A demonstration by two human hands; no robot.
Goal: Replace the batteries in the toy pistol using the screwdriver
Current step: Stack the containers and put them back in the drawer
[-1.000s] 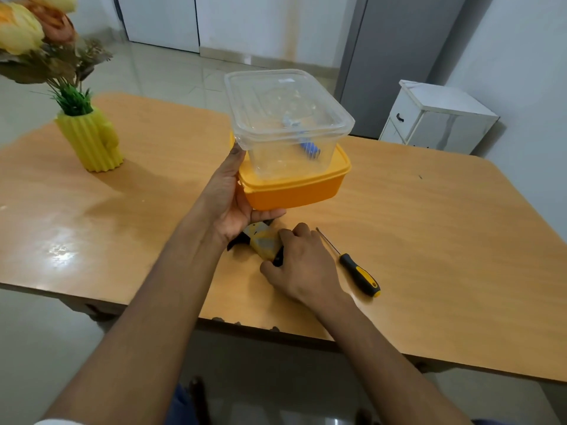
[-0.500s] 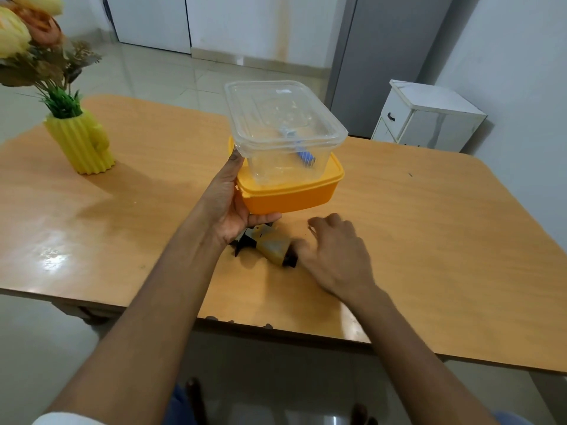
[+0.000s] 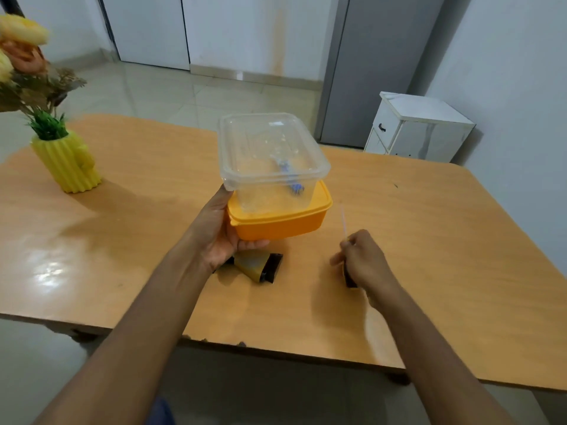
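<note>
My left hand point(image 3: 219, 233) grips the left side of an orange box point(image 3: 282, 223) with a clear lidded box point(image 3: 270, 162) stacked on it, both lifted just above the table. Blue batteries point(image 3: 291, 177) lie inside the clear box. The yellow and black toy pistol point(image 3: 257, 265) lies on the table under my left hand, partly hidden by it. My right hand point(image 3: 365, 259) is closed around the screwdriver point(image 3: 345, 227), right of the pistol; the thin shaft points up and away, and the black handle end shows below my fist, blurred.
The wooden table point(image 3: 429, 256) fills the view, its near edge point(image 3: 276, 345) close to me. A yellow ribbed vase with artificial flowers point(image 3: 67, 161) stands at the far left. A white cabinet point(image 3: 417, 127) sits on the floor beyond the table's far right.
My right hand left the pistol, moved right and took hold of the screwdriver, lifting it off the table. My left hand still holds the stacked boxes.
</note>
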